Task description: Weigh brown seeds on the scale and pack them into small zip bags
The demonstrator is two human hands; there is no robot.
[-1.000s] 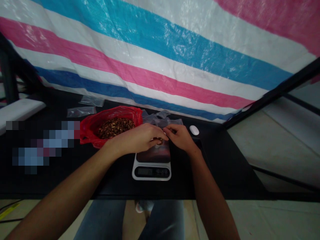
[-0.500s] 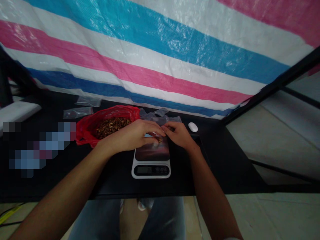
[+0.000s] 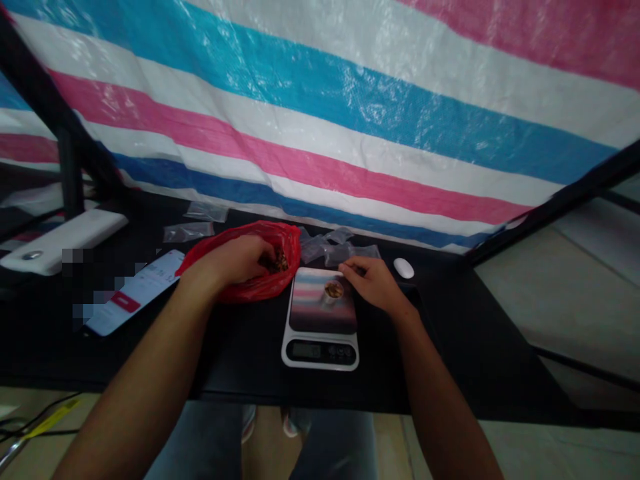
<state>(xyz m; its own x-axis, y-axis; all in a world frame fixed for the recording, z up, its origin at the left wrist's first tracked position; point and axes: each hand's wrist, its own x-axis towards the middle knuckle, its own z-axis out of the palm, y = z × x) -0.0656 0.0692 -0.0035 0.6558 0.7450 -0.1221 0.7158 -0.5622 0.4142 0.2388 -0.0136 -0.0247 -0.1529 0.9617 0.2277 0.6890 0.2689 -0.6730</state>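
Brown bits (image 3: pixel 279 261) are pinched in the left hand (image 3: pixel 227 262), down in the red bag (image 3: pixel 260 288) near the middle. The open right hand (image 3: pixel 373 285) is held just beside a small cup (image 3: pixel 333 291) on the scale (image 3: pixel 320 351).

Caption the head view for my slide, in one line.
Left hand in red plastic bag of brown pieces; right hand by digital scale.

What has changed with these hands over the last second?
The left hand moved off the kitchen scale and into the red bag, among the brown bits, uncovering a small cup on the scale. The right hand stayed beside the scale.
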